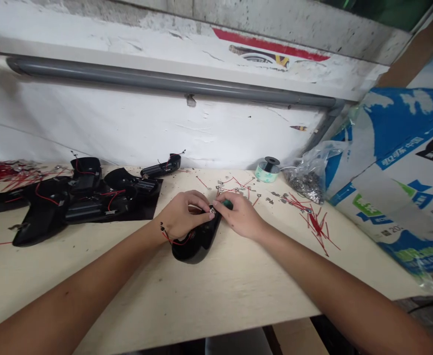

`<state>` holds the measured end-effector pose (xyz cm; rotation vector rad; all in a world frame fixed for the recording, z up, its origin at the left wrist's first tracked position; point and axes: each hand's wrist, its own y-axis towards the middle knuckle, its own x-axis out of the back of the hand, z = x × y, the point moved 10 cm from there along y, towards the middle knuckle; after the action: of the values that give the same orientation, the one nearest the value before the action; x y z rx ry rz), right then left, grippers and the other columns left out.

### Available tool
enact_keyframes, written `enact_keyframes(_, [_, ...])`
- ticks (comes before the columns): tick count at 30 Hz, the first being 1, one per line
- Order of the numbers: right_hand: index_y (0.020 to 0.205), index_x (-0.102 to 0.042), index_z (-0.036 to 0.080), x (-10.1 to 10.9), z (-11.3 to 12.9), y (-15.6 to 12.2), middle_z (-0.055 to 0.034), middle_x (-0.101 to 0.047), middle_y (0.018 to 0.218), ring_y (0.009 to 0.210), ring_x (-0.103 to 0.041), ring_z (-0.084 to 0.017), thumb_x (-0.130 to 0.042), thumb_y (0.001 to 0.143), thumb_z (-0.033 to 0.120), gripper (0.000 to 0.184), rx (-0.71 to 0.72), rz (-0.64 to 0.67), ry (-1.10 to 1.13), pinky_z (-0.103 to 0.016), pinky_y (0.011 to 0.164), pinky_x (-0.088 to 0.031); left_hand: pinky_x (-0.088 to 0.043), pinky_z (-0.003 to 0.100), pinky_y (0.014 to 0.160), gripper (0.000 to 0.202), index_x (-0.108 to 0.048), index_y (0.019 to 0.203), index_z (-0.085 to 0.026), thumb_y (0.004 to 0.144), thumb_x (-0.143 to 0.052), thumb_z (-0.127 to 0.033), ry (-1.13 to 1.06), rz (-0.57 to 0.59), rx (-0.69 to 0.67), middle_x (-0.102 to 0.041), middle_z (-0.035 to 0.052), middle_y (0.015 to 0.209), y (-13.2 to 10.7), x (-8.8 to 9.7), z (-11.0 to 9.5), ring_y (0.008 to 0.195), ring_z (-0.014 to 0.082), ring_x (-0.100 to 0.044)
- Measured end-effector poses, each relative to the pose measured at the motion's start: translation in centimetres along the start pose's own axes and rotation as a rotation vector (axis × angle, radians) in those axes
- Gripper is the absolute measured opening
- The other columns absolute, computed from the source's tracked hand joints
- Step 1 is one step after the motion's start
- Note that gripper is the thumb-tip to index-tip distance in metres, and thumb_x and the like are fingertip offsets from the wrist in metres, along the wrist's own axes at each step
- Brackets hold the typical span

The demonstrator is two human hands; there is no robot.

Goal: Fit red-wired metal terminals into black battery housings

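A curved black plastic housing (196, 250) rests on the table before me, its narrow end pointing away. My left hand (181, 217) is closed over the upper part of it, with the thumb beside a small shiny metal contact (212, 210). From the other side, my right hand (241, 217) is closed, thumb and forefinger pinching at the narrow end. Something dark green (227, 203) shows by the right fingers; its shape is mostly hidden. A thin red wire (181, 242) with a dark tip comes out of the housing below my left wrist.
Several similar black housings (46, 217) with red wires lie at left, near a heap of red wires (2, 175). Loose wires and metal contacts lie beyond my hands. A tape roll (267, 171), a bag of metal parts (308, 177) and a blue-white carton (405, 172) stand right.
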<state>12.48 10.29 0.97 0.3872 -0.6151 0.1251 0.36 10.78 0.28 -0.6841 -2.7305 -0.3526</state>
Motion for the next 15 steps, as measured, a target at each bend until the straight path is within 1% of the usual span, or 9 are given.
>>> enact_keyframes(1, [0.090,-0.064,0.019,0.4,0.0,-0.1,-0.0035,-0.065,0.084,0.082,-0.059,-0.019,-0.056,0.091,0.032,0.015,0.005,-0.032,-0.004,-0.032,0.078,-0.044,-0.057,0.031,0.086,0.022,-0.072,0.076,-0.014,0.073,-0.076,-0.036,0.005,0.005,0.012,-0.066,0.0080,0.103,0.1,0.0,0.1,0.084,0.0156,-0.067])
enact_keyframes(3, [0.102,-0.061,0.019,1.5,0.4,-0.3,-0.0056,-0.065,0.093,0.088,-0.059,-0.021,-0.055,0.091,0.027,0.015,0.052,-0.117,-0.012,-0.035,0.084,-0.045,-0.056,0.029,0.082,0.023,-0.072,0.078,-0.015,0.074,-0.076,-0.037,0.005,-0.003,0.046,-0.070,0.0064,0.095,0.2,0.3,0.5,0.083,0.0160,-0.067])
enact_keyframes(5, [0.105,-0.060,0.019,2.6,0.9,-0.4,-0.0082,-0.061,0.101,0.096,-0.058,-0.021,-0.053,0.092,0.024,0.015,0.130,-0.195,0.009,-0.036,0.088,-0.045,-0.055,0.027,0.074,0.025,-0.073,0.081,-0.016,0.075,-0.075,-0.040,-0.020,-0.018,0.087,-0.072,0.0053,0.086,0.2,0.5,1.0,0.078,0.0160,-0.067])
enact_keyframes(6, [0.103,-0.061,0.019,2.8,1.0,-0.5,-0.0089,-0.060,0.103,0.096,-0.059,-0.021,-0.052,0.093,0.025,0.015,0.159,-0.208,0.052,-0.036,0.089,-0.046,-0.055,0.026,0.070,0.027,-0.073,0.083,-0.016,0.076,-0.075,-0.042,-0.033,-0.014,0.106,-0.072,0.0051,0.083,0.2,0.5,1.3,0.075,0.0160,-0.067])
enact_keyframes(8, [0.100,-0.062,0.019,2.7,0.7,-0.3,-0.0086,-0.060,0.101,0.091,-0.060,-0.020,-0.054,0.094,0.030,0.015,0.158,-0.192,0.186,-0.035,0.085,-0.048,-0.052,0.025,0.063,0.028,-0.075,0.086,-0.016,0.077,-0.074,-0.043,-0.058,0.002,0.122,-0.073,0.0053,0.081,0.0,0.4,1.5,0.071,0.0160,-0.067])
enact_keyframes(10, [0.100,-0.063,0.019,2.2,0.1,0.0,-0.0061,-0.062,0.093,0.083,-0.060,-0.019,-0.061,0.091,0.036,0.019,0.103,-0.151,0.308,-0.034,0.080,-0.049,-0.051,0.024,0.060,0.028,-0.075,0.087,-0.017,0.077,-0.075,-0.042,-0.069,0.012,0.128,-0.074,0.0057,0.081,-0.1,0.3,1.5,0.070,0.0160,-0.067])
enact_keyframes(13, [0.094,-0.064,0.018,1.5,-0.2,0.0,-0.0026,-0.061,0.082,0.077,-0.057,-0.018,-0.069,0.084,0.041,0.025,0.049,-0.106,0.354,-0.032,0.075,-0.047,-0.052,0.024,0.060,0.024,-0.076,0.084,-0.017,0.074,-0.076,-0.039,-0.083,0.002,0.167,-0.075,0.0056,0.080,-0.1,0.3,1.6,0.070,0.0162,-0.067])
enact_keyframes(15, [0.091,-0.064,0.018,0.8,0.1,-0.2,-0.0018,-0.060,0.079,0.075,-0.056,-0.017,-0.068,0.085,0.044,0.027,0.045,-0.039,0.351,-0.031,0.071,-0.046,-0.052,0.024,0.061,0.021,-0.076,0.082,-0.017,0.074,-0.076,-0.037,-0.078,0.011,0.202,-0.075,0.0055,0.080,-0.2,0.3,1.8,0.071,0.0164,-0.067])
